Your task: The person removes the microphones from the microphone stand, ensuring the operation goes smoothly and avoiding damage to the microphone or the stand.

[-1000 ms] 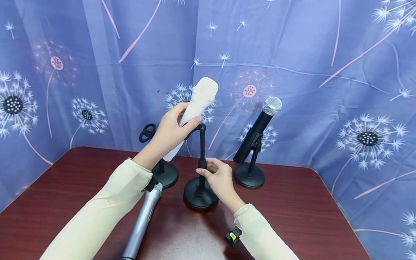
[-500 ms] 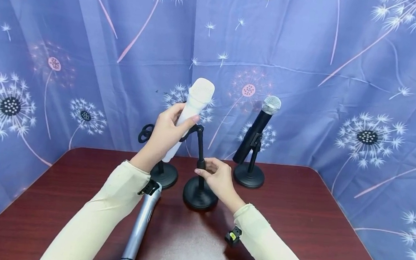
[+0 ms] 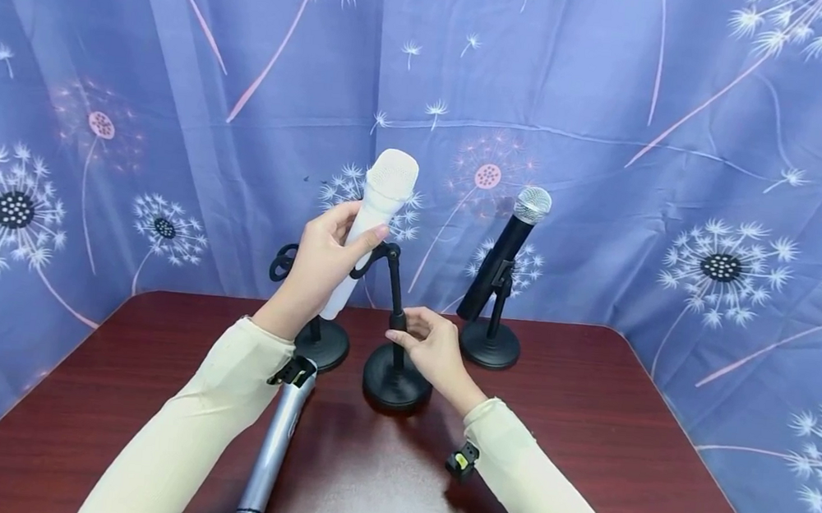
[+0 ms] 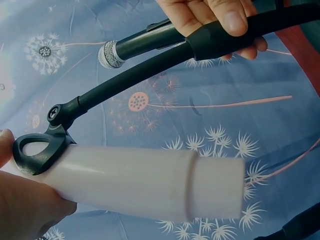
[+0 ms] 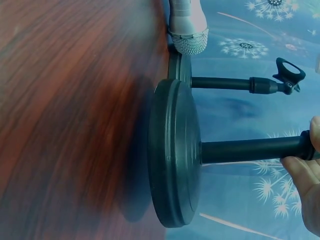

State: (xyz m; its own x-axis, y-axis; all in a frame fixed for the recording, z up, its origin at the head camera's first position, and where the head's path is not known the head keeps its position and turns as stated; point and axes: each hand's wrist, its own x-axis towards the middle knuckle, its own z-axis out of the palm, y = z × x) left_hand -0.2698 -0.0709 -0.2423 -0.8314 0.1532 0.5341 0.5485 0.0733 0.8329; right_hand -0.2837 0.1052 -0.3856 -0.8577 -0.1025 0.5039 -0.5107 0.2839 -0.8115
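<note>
My left hand grips a white microphone around its body, tilted with its head up and to the right. In the left wrist view the black clip of the middle stand sits against the microphone's body, near the thumb. How far the body is inside the clip is partly hidden by the hand. My right hand pinches the collar on the post of that middle microphone stand. Its round base rests on the table in the right wrist view.
A black microphone with a silver head leans in a stand at the right. Another stand with a bare clip is behind my left wrist. A silver microphone lies on the dark red table; a blue curtain hangs behind.
My left hand and the white microphone have shifted slightly left, and the middle stand's upper arm leans a little further left with them. My right hand keeps its hold on the post.
</note>
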